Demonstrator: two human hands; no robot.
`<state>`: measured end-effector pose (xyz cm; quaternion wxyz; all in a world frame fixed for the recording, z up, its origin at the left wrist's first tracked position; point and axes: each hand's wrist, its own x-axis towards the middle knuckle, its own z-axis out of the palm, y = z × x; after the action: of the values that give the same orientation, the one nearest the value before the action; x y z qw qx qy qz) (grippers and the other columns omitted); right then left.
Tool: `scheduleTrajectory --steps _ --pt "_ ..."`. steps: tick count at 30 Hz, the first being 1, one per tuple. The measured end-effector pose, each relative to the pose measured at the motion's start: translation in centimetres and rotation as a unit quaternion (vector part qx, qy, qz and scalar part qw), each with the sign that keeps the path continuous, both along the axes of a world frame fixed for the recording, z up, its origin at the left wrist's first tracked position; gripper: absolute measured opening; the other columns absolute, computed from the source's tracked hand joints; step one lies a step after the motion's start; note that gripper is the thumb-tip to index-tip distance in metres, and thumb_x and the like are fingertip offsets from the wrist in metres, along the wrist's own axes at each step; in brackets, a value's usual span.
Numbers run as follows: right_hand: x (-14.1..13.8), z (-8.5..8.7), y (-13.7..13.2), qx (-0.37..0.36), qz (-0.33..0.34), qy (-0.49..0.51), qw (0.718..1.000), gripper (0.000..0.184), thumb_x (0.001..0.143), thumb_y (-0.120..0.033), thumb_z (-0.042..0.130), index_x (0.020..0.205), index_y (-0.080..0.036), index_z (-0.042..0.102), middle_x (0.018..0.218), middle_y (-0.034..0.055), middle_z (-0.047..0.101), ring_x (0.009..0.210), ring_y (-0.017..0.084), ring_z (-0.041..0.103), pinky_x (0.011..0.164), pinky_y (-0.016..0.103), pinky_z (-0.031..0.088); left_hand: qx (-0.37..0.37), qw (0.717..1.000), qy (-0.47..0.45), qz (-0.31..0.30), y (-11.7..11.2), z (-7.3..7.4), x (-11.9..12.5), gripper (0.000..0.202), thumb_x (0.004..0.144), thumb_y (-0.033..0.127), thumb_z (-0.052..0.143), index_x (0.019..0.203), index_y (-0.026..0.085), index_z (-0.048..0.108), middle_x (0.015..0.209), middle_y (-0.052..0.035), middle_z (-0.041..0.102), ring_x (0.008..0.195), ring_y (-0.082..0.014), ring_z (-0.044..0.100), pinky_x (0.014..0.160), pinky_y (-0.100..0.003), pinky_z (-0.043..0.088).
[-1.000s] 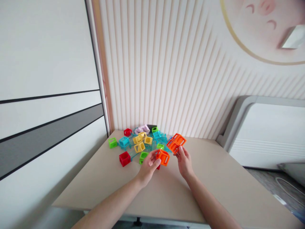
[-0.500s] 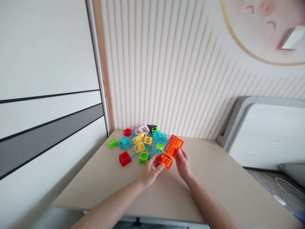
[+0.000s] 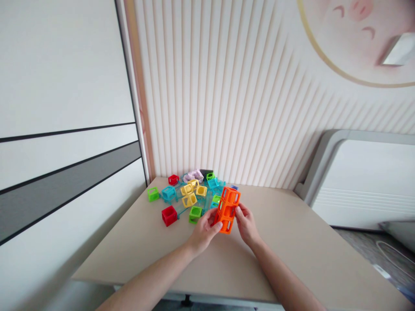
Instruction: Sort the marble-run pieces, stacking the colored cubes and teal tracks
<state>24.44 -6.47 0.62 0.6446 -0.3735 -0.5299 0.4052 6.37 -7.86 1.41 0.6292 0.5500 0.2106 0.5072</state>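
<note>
Three orange hollow cube blocks (image 3: 228, 207) stand lined up in a tilted column above the table, end against end. My left hand (image 3: 204, 231) grips the lowest block, thumb on its near side and fingers behind it. On the other side, my right hand (image 3: 247, 223) is closed on the column near its middle block, thumb and fingertips on the edge. Just left of my hands lies a green block (image 3: 195, 214), and further left a red block (image 3: 169, 215). Whether the blocks are fully joined I cannot tell.
Behind my hands is a pile with yellow blocks (image 3: 189, 200), a blue block (image 3: 169, 193), clear teal pieces and a crumpled lilac bag (image 3: 193, 176). The beige table (image 3: 285, 242) meets a ribbed wall (image 3: 207, 95) at the back. A white cabinet (image 3: 65, 108) borders its left side.
My right hand has brought its two orange blocks down and left against the one in my left hand. They now form one straight column instead of two separate pieces.
</note>
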Motion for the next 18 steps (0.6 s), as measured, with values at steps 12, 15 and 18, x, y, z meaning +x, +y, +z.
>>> scheduleTrajectory --steps 12,15,18 --pt "-0.8 0.8 -1.1 0.024 0.11 -0.081 0.99 0.045 0.083 -0.058 0.068 0.113 -0.025 0.071 0.109 0.0073 0.072 0.098 0.027 0.066 0.091 0.04 0.052 -0.106 0.984 -0.141 0.002 0.4 0.3 -0.3 0.041 0.081 0.044 0.076 0.109 0.016 0.066 0.107 -0.0092 0.071 0.1 -0.0232 0.068 0.088 -0.034 0.053" --pt "-1.0 0.8 -1.2 0.024 0.103 -0.095 0.99 0.043 0.083 -0.057 0.069 0.111 -0.025 0.072 0.107 0.0071 0.073 0.096 0.026 0.066 0.09 0.04 0.052 -0.111 0.983 -0.144 0.001 0.5 0.4 -0.3 0.039 0.081 0.042 0.076 0.109 0.016 0.065 0.107 -0.009 0.071 0.102 -0.0227 0.067 0.088 -0.033 0.053" --pt "-1.0 0.8 -1.1 0.032 0.086 -0.107 0.99 0.043 0.084 -0.057 0.067 0.112 -0.024 0.072 0.105 0.0074 0.073 0.095 0.026 0.066 0.09 0.041 0.052 -0.107 0.984 -0.14 0.002 0.6 0.2 -0.3 0.039 0.082 0.04 0.076 0.11 0.016 0.064 0.108 -0.0095 0.07 0.103 -0.023 0.067 0.087 -0.034 0.054"
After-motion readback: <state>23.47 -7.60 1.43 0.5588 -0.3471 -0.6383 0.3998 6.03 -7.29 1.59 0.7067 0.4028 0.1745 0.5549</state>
